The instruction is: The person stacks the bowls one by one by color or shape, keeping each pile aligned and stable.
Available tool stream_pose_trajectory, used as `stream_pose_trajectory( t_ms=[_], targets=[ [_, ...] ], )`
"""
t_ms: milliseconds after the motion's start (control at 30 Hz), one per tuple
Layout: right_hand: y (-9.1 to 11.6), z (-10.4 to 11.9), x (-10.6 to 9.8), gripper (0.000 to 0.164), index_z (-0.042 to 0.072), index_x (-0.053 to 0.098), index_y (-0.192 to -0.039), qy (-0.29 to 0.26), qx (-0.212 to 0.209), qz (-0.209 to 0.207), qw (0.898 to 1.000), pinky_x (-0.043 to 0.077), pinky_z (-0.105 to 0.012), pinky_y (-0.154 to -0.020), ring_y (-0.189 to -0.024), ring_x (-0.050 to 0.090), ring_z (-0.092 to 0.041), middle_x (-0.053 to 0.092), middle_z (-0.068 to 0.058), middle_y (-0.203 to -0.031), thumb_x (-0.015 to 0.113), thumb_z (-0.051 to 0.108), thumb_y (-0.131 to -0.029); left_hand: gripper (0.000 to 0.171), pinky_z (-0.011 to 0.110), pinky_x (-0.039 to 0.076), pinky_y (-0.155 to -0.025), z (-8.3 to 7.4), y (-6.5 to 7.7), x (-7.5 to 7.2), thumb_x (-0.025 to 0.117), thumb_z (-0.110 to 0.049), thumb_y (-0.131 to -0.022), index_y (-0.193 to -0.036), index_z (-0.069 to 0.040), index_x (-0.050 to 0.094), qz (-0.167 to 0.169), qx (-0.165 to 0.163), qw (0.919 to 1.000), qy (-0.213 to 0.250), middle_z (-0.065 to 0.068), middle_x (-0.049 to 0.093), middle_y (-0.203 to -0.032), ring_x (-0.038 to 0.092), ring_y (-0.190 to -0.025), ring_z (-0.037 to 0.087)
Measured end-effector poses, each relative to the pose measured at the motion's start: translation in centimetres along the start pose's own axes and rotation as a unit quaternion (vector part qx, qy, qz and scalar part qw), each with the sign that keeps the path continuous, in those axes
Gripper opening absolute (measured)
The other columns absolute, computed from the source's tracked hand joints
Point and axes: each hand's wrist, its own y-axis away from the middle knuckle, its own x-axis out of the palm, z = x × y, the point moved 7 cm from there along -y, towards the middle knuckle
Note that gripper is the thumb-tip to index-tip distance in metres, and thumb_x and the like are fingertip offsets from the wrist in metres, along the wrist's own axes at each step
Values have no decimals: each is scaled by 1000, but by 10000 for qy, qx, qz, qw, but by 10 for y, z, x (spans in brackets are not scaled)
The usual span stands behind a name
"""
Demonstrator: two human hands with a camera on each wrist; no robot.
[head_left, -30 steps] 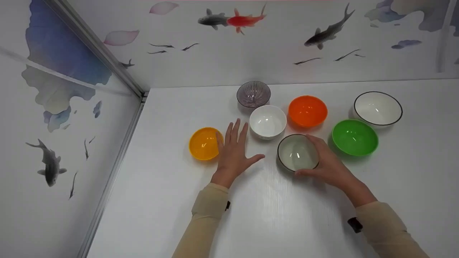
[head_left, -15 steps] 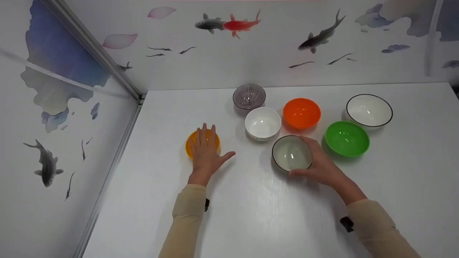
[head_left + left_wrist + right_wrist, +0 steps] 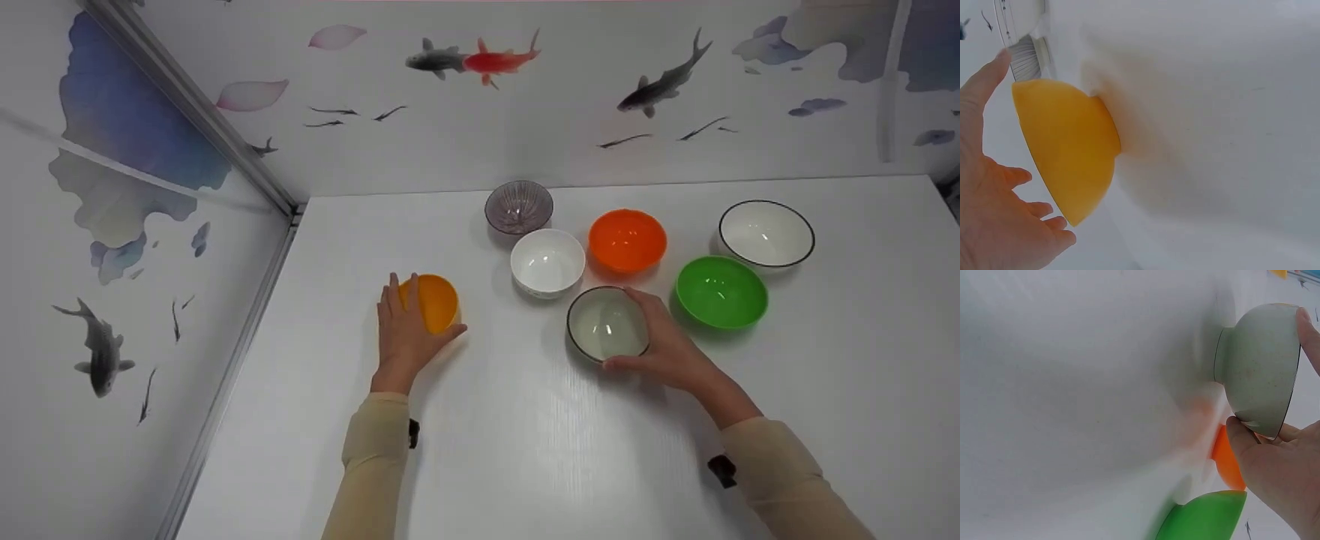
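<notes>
My left hand (image 3: 405, 334) is spread over the left side of a yellow bowl (image 3: 439, 301), thumb out to the right near its front edge. In the left wrist view, the thumb and the fingers (image 3: 1039, 208) stand around the rim of this bowl, with the palm above it. With my right hand (image 3: 670, 346) I hold a pale grey-green bowl (image 3: 604, 322) with a dark rim by its right side. The right wrist view shows the thumb and a finger (image 3: 1238, 433) against the outer wall of that bowl.
A white bowl (image 3: 547, 264) stands behind and between the hands, with a purplish ribbed glass bowl (image 3: 519, 208) behind it. An orange bowl (image 3: 628, 241), a green bowl (image 3: 721, 292) and a black-rimmed white bowl (image 3: 766, 234) stand to the right. A wall closes the table's back.
My left hand has moved left from the right side of the yellow bowl, across it, to its left side. My right hand stays on the grey-green bowl. The head view has shifted slightly.
</notes>
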Motion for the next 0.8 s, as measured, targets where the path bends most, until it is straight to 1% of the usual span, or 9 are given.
stream_pose_trajectory(
  t_ms=[200, 333, 433, 567, 700, 800],
  targets=[
    [1, -3, 1, 109, 13, 18, -149, 24, 38, -26, 10000, 26, -60, -108, -133, 28, -31, 28, -11, -146, 87, 23, -65, 114, 48, 25, -114, 5, 3, 2, 74, -59, -68, -151, -12, 12, 40, -18, 9994, 337, 19, 5, -155, 14, -140, 35],
    [1, -4, 2, 109, 13, 17, -149, 0, 37, -21, 10000, 26, -61, -107, -133, 27, -32, 27, -12, -147, 86, 23, -67, 112, 49, 33, -110, 8, 5, 3, 75, -56, -70, -151, -14, 12, -2, -30, 9985, 542, 18, 7, -154, 18, -139, 34],
    [1, -4, 2, 110, 14, 16, -150, 17, 59, -1, 10000, 27, -61, -107, -133, 27, -32, 26, -11, -147, 86, 29, -67, 111, 50, 36, -107, 11, 6, 4, 76, -53, -70, -151, -15, 12, -38, -105, 9969, 773, 17, 7, -155, 20, -138, 34],
    [1, -6, 2, 113, 15, 15, -150, 71, 90, 19, 9999, 27, -60, -107, -134, 27, -32, 25, -10, -148, 85, 39, -65, 111, 50, 35, -107, 16, 9, 5, 77, -51, -71, -151, -15, 8, -10, -277, 9946, 1001, 14, 6, -155, 21, -137, 32],
    [1, -6, 2, 113, 15, 15, -150, 53, 85, 36, 9999, 26, -61, -108, -134, 26, -32, 25, -10, -149, 85, 39, -65, 110, 51, 31, -110, 18, 10, 4, 77, -47, -73, -151, -16, 7, -39, -378, 9918, 1221, 12, 5, -156, 20, -138, 31],
    [1, -5, 2, 113, 15, 15, -150, 43, 70, 36, 10000, 26, -61, -108, -134, 26, -32, 25, -10, -149, 85, 38, -65, 110, 52, 29, -111, 18, 12, 4, 78, -45, -73, -151, -16, 7, -103, -351, 9897, 1383, 13, 5, -156, 19, -139, 32]
  ],
)
